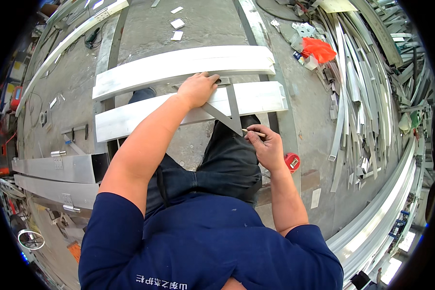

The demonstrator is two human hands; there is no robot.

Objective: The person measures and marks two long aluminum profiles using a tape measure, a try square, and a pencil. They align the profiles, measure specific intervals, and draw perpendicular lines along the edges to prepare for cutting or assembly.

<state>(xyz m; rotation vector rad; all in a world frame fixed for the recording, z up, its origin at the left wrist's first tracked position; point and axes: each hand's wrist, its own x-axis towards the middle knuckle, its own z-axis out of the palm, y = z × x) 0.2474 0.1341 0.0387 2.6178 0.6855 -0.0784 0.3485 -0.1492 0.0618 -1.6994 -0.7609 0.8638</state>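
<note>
Two white metal profiles lie crosswise in front of me, a far one [179, 62] and a near one [140, 116]. Across the near profile rests a grey triangular set square [234, 104], its pointed corner sticking out past the near edge. My left hand [198, 90] is closed on the square's far side, in the gap between the profiles; part of its grip is hidden. Close to the pointed corner, my right hand [266, 146] pinches a pencil [254, 133], its tip at or near the square's edge.
Metal beams [282, 101] run beneath the profiles. A red tape measure [292, 162] sits beside my right wrist. Grey box profiles [58, 166] lie at left. Many metal strips [355, 96] and a red bag [319, 50] are on the floor at right.
</note>
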